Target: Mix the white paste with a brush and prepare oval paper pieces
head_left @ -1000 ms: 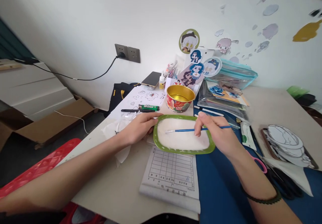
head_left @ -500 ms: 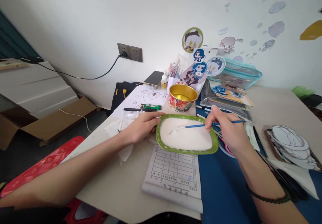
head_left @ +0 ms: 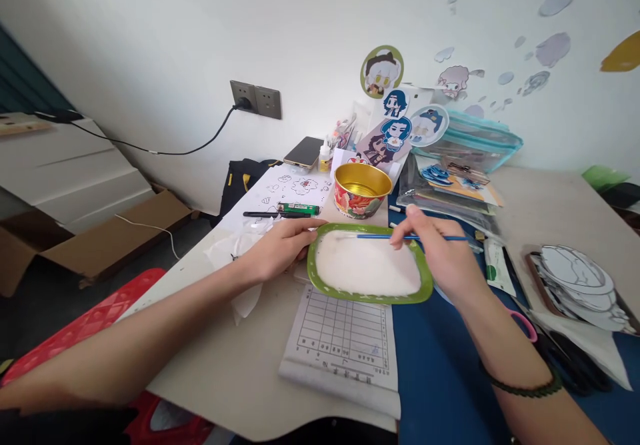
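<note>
A green-rimmed tray (head_left: 427, 284) full of a smooth white material (head_left: 367, 268) lies above a printed form pad (head_left: 345, 332). My left hand (head_left: 280, 248) grips the tray at its upper left edge. Between the fingers of my right hand (head_left: 437, 248) is a thin blue brush (head_left: 375, 236), its pale tip on the white surface near the tray's far edge. A gold-lined tin bowl (head_left: 363, 190) with a red floral outside stands just behind the tray.
A green marker (head_left: 299, 208) and black pen (head_left: 277, 215) lie on drawn paper at the left. Behind are a phone (head_left: 304, 152), glue bottle (head_left: 325, 156) and character cutouts (head_left: 395, 135). Pink-handled scissors (head_left: 524, 325) and a stack of paper cutouts (head_left: 575, 275) are at the right.
My right hand has moved the brush left and toward the tray's far edge. The groove seen earlier in the white material no longer shows. My left hand stays on the tray.
</note>
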The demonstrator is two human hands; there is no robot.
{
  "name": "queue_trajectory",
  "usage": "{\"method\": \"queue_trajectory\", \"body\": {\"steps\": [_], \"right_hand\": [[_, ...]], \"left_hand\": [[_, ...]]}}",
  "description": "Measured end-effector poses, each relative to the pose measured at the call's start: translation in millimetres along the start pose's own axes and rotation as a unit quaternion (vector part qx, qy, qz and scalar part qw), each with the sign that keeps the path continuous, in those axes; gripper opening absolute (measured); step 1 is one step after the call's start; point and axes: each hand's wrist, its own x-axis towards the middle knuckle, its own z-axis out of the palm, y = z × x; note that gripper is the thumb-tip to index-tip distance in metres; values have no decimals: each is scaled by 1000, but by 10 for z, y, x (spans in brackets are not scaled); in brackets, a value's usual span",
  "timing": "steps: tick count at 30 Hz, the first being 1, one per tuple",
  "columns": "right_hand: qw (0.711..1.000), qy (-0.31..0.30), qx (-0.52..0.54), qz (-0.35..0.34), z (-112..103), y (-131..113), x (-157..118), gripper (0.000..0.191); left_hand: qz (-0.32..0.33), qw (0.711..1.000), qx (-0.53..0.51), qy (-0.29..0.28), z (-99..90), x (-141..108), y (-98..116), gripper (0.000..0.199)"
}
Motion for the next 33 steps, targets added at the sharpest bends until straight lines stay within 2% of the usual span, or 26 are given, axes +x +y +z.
{"method": "queue_trajectory", "body": {"steps": [3,6,9,12,16,19,23,26,30,33], "right_hand": [[999,-42,0,-8,-5,-3,-1,51],[1000,-21,11,0,-6,-17,-12,49],[999,-42,3,3,-10,-29,-29,50],[1000,-27,12,9,-24,-30,-43,51],[998,-58,19,4,-39,-22,-51,53],[999,-31,27,12,-48,-21,-53,52],[997,-72,28,9,-70,-17,-56,53],[999,-40,26,8,-101,-7,-53,53],[996,-82,32,17,-153,2,-44,54],[998,-51,32,23,-188,2,-41,53]], "left_hand": [[-1,1000,-3,0,1,-2,7,39],[-1,1000,-4,-5,2,-4,13,40],[-2,1000,0,0,4,-5,12,41],[-1,1000,2,1,6,-7,11,41],[-7,1000,3,7,9,-13,19,41],[-6,1000,3,8,9,-14,21,40],[-7,1000,9,12,5,-7,9,41],[-4,1000,12,10,3,-4,0,40],[-2,1000,12,14,2,-6,1,40],[-2,1000,13,11,4,-9,4,40]]}}
